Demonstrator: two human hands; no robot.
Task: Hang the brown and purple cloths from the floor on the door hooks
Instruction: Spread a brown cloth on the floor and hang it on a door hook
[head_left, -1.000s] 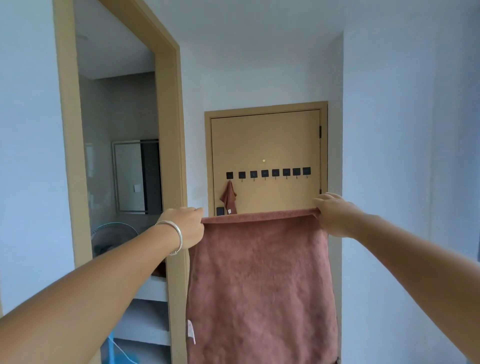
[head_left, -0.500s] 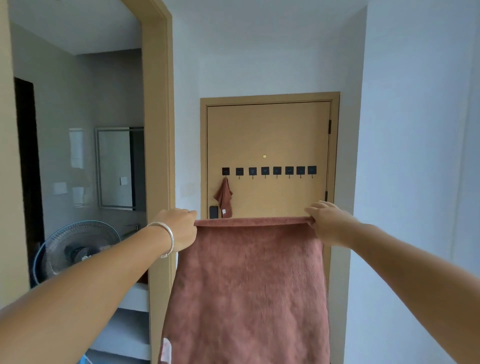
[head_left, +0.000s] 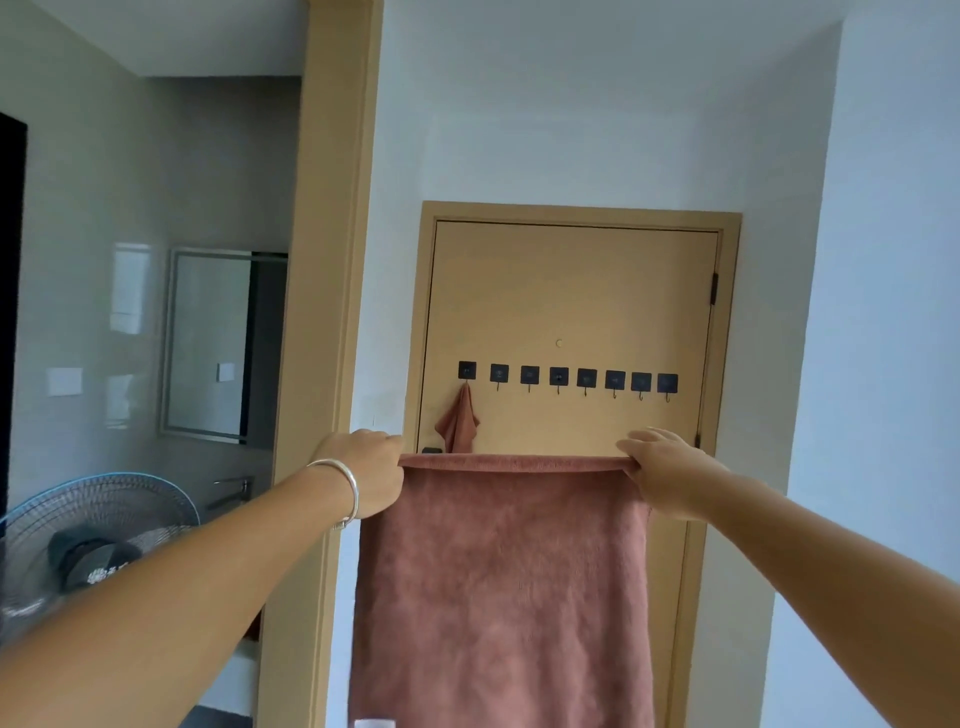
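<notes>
The brown cloth (head_left: 504, 587) hangs spread flat in front of the person, from centre down to 6 o'clock. The left hand (head_left: 366, 475), wearing a bangle (head_left: 345, 486), grips its top corner at 9 o'clock; the right hand (head_left: 667, 475) grips the corner at 3 o'clock. Beyond, at 12 o'clock, the door (head_left: 571, 291) carries a row of hooks (head_left: 567, 376), a small cloth (head_left: 458, 423) on the leftmost. A fan (head_left: 88, 540) stands at 8 o'clock.

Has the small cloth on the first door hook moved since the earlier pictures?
No. The small cloth hangs from the leftmost hook as before; only the camera shifted.
</notes>
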